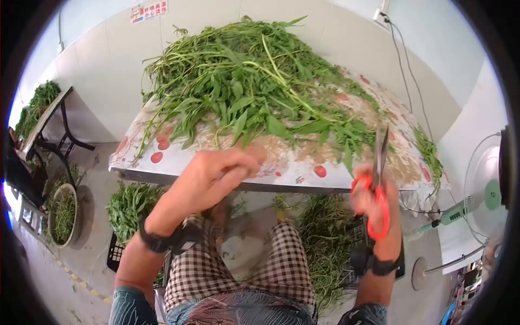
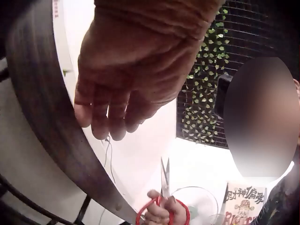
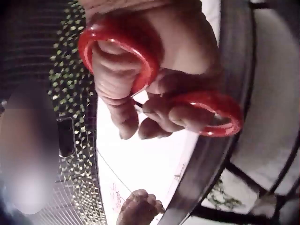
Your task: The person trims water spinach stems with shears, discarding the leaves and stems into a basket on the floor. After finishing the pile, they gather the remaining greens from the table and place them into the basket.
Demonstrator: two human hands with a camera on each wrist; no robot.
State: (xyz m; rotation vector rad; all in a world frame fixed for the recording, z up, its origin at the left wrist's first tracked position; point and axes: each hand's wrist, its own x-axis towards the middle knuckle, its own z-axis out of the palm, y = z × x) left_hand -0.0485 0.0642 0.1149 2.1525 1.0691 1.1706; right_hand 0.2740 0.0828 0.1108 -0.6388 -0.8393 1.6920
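My right hand (image 1: pixel 366 203) holds scissors (image 1: pixel 382 154) with red loop handles, fingers through the loops. In the head view the blades point up, slightly parted, over the table's front right edge. The right wrist view shows the red handles (image 3: pixel 150 56) around the fingers. My left hand (image 1: pixel 208 176) is raised at the table's front edge, its fingers loosely bent. Nothing shows between those fingers (image 2: pixel 115 112) in the left wrist view. Beyond both hands a large heap of leafy green stems (image 1: pixel 238 81) lies on the table.
The table has a patterned white cloth (image 1: pixel 295 173) with scattered soil. Below it are leafy greens (image 1: pixel 132 208) at left and loose stems (image 1: pixel 325 244) between and beside the knees. A fan (image 1: pixel 460 211) stands at right, a round basin (image 1: pixel 64 214) at left.
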